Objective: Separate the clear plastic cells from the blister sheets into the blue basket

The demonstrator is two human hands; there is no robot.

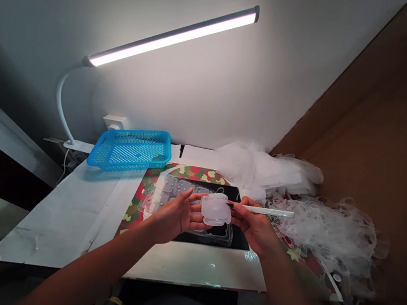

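A thin, translucent white piece (216, 210) with a scalloped outline is held up between my hands, above the work mat. My left hand (179, 215) holds its left side, with the thumb raised and the fingers stretched toward and partly behind it. Pinched in my right hand (253, 226) is a slim pen-like tool with a white handle (271, 212); its dark tip points left at the piece's right edge. Fingers of the right hand also reach behind that edge. Beneath lies a clear sheet with moulded shapes (184, 190) on a black mat (239, 242).
A blue perforated basket (131, 151) stands at the back left, near a lit lamp (174, 38). Sheer white material (258, 166) is heaped behind my right hand, with a tangle of clear trimmings (328, 237) farther right. A brown panel (383, 149) borders the right side.
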